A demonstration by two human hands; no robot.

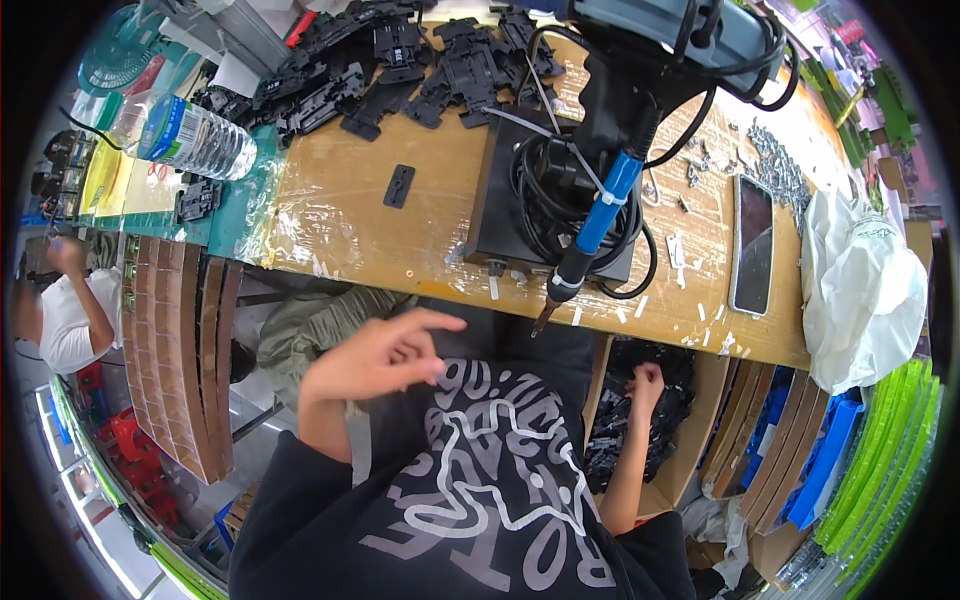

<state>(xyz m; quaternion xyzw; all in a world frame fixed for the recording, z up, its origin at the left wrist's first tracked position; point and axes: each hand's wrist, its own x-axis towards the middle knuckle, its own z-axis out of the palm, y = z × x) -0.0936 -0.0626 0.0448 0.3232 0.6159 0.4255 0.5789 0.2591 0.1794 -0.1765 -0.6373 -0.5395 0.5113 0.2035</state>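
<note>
My left hand [385,358] hovers in front of the table edge, index finger stretched out and the other fingers loosely bent, holding nothing. Over a cardboard box [690,455] of small black plastic parts [640,440], below the table on the right, is my right hand [648,384]. Its fingers are curled together; whatever may be in them is hidden. A flat black slotted plate [398,186] lies alone on the wooden table [340,225]. Between my hands, a blue and black powered screwdriver [603,212] slants down, its tip over the table edge.
Black plastic housings [470,65] are heaped at the back. A black box with coiled cable [495,215] stands mid-table. Rightward are a phone [752,245], loose screws [775,160] and a white plastic bag [862,290]. A water bottle [200,140] lies left; another person [75,305] sits far left.
</note>
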